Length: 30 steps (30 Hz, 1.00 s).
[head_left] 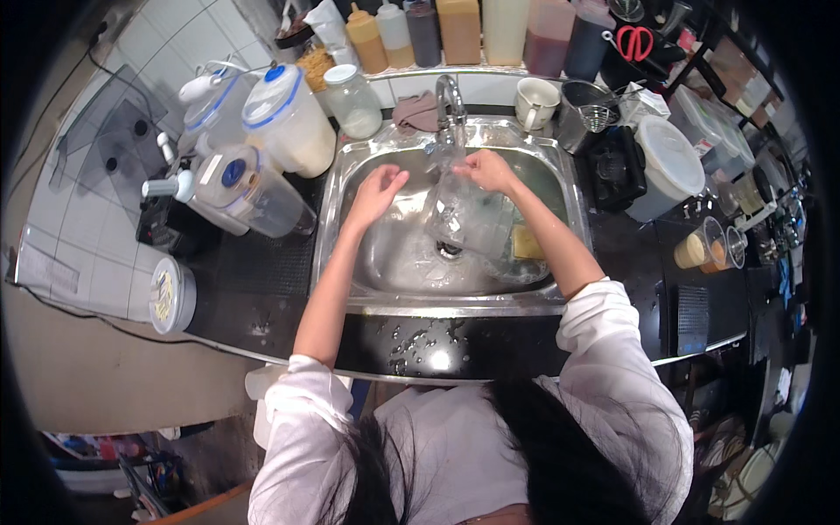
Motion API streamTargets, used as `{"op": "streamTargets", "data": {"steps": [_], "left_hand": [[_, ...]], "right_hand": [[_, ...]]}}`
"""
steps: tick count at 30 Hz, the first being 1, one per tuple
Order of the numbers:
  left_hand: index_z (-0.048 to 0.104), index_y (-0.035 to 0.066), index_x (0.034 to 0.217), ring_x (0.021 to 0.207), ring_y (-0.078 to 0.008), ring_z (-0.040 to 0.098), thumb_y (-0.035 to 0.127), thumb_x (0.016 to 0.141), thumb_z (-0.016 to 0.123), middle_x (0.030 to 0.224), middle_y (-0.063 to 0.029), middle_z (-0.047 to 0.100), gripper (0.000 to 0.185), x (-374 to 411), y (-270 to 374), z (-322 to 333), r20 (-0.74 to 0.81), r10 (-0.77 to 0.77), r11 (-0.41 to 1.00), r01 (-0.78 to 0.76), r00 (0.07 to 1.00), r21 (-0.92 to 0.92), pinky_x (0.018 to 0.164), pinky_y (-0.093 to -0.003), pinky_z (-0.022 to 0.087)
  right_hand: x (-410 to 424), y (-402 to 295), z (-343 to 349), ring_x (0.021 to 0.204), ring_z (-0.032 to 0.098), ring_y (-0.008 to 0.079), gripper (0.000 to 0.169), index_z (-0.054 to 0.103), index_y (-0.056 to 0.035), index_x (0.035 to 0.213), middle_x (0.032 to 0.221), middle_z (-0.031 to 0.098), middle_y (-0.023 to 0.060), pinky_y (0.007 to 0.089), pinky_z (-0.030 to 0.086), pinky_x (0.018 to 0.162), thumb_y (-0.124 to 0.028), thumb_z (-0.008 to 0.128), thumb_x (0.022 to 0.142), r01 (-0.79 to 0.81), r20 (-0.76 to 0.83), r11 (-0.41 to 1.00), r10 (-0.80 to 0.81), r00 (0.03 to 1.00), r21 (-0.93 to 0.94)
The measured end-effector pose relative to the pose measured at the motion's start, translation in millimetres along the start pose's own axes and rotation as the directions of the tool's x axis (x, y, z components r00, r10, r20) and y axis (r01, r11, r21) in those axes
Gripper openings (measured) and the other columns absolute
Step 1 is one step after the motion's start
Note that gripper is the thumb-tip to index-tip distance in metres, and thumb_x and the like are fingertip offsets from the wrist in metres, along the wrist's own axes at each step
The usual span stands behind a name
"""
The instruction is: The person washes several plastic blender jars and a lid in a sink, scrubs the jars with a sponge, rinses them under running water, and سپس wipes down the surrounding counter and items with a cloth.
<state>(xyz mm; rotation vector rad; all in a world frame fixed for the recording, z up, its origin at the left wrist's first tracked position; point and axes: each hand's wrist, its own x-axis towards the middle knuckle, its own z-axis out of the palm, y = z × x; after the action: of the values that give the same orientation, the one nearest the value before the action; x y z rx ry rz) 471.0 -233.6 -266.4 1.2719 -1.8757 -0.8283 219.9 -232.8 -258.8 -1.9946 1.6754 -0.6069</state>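
My right hand [489, 172] grips the upper edge of a clear plastic container [464, 220], tilted in the steel sink [453, 303] below the faucet [451, 98]. Water seems to run from the spout onto it. To the left, my left hand [379, 190] hovers over the basin, fingers apart and nothing in them. A yellow sponge [527, 243] lies at the basin's right side, on or in a clear round vessel [518, 270] that my right forearm partly hides. Below the container, the drain [449, 249] is partly covered.
Lidded plastic canisters [289, 125] and a glass jar [353, 105] crowd the left. Behind the faucet are a brown cloth [417, 113] and a mug [536, 104]. A white tub [666, 164] stands right, beyond a black container [613, 167]. Water drops wet the front counter [420, 348].
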Motion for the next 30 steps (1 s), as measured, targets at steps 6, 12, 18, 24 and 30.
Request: {"op": "streamTargets", "data": {"steps": [6, 12, 18, 24, 30], "left_hand": [[0.058, 0.005, 0.093, 0.076, -0.0138, 0.052, 0.044, 0.068, 0.066, 0.084, -0.0030, 0.059, 0.046, 56.9, 24.3, 40.2, 0.465, 0.196, 0.978, -0.139, 0.863, -0.155, 0.070, -0.0282, 0.041], [0.059, 0.001, 0.066, 0.048, -0.0202, 0.049, 0.057, 0.045, 0.073, 0.050, -0.0093, 0.050, 0.062, 41.0, 68.9, 27.6, 0.661, 0.131, 0.833, -0.444, 0.739, 0.331, 0.048, -0.0328, 0.040], [0.062, 0.003, 0.067, 0.064, -0.0298, 0.060, 0.071, 0.046, 0.060, 0.060, -0.0129, 0.059, 0.071, 1.5, 118.8, 42.4, 0.809, 0.056, 0.394, -0.758, 0.585, 0.521, 0.058, -0.0366, 0.048], [0.061, 0.004, 0.063, 0.064, -0.0281, 0.061, 0.067, 0.047, 0.063, 0.060, -0.0118, 0.059, 0.065, 0.9, 124.3, 59.1, 0.817, -0.035, 0.277, -0.780, 0.575, 0.561, 0.057, -0.0356, 0.048], [0.064, 0.005, 0.072, 0.073, -0.0230, 0.063, 0.059, 0.047, 0.069, 0.072, -0.0081, 0.063, 0.060, 0.2, 134.3, 90.4, 0.802, -0.166, 0.111, -0.798, 0.573, 0.593, 0.061, -0.0331, 0.050]], "right_hand": [[-28.4, -5.8, -4.5, 0.055, 0.049, 0.0224, 0.025, 0.064, -0.0097, 0.082, 0.060, 0.054, 0.0105, 0.0333, 0.041, 0.054, -0.034, 0.058, 0.077, 0.085, -0.041, 0.985, -0.079, 0.996, 0.152], [-71.8, -3.7, 19.9, 0.075, 0.058, 0.0317, 0.023, 0.062, -0.0103, 0.096, 0.081, 0.060, 0.0149, 0.0393, 0.045, 0.067, -0.020, 0.059, 0.075, 0.316, -0.222, 0.916, -0.264, 0.938, 0.246], [-103.7, 44.7, 48.1, 0.085, 0.057, 0.0342, 0.024, 0.061, -0.0029, 0.094, 0.090, 0.060, 0.0197, 0.0395, 0.045, 0.079, -0.017, 0.056, 0.076, 0.335, -0.175, 0.942, -0.330, 0.928, -0.002], [-146.9, 59.0, -35.3, 0.080, 0.057, 0.0344, 0.011, 0.060, -0.0018, 0.078, 0.082, 0.059, 0.0184, 0.0410, 0.045, 0.073, -0.012, 0.057, 0.074, -0.064, -0.512, 0.989, 0.124, 0.850, 0.134], [-186.8, 118.2, -104.1, 0.094, 0.041, 0.0360, 0.048, 0.046, 0.0065, 0.096, 0.093, 0.046, 0.0220, 0.0416, 0.032, 0.084, -0.026, 0.068, 0.068, -0.332, -0.956, 0.941, 0.156, 0.247, 0.067]]}}
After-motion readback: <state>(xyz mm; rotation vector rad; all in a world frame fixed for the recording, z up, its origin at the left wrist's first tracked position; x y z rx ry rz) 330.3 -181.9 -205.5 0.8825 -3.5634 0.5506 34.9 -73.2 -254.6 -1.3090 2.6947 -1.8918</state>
